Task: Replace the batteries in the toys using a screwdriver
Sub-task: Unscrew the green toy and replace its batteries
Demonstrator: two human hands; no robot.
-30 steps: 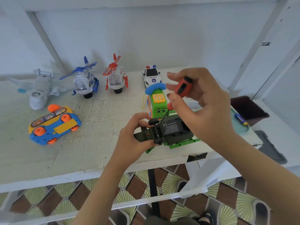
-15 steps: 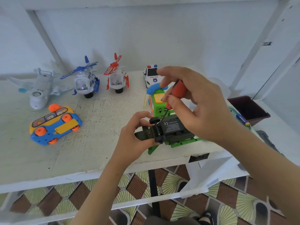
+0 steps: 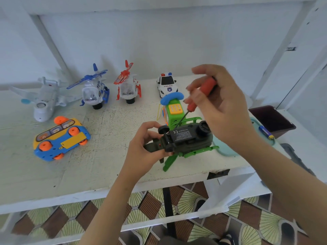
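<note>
Green toy (image 3: 185, 138) in L hand (image 3: 141, 149); screwdriver (image 3: 203, 91) in R hand (image 3: 224, 106) just above.

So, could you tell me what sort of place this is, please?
Probably a home rather than a workshop: a worn white table against a plain wall, patterned floor tiles below, and toys like the police car lined up.

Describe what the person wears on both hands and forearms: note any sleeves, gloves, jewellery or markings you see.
The left hand and right hand are bare: no gloves, rings or watch show. The left forearm and right forearm are uncovered to the frame's edge; no sleeve in view.
</note>
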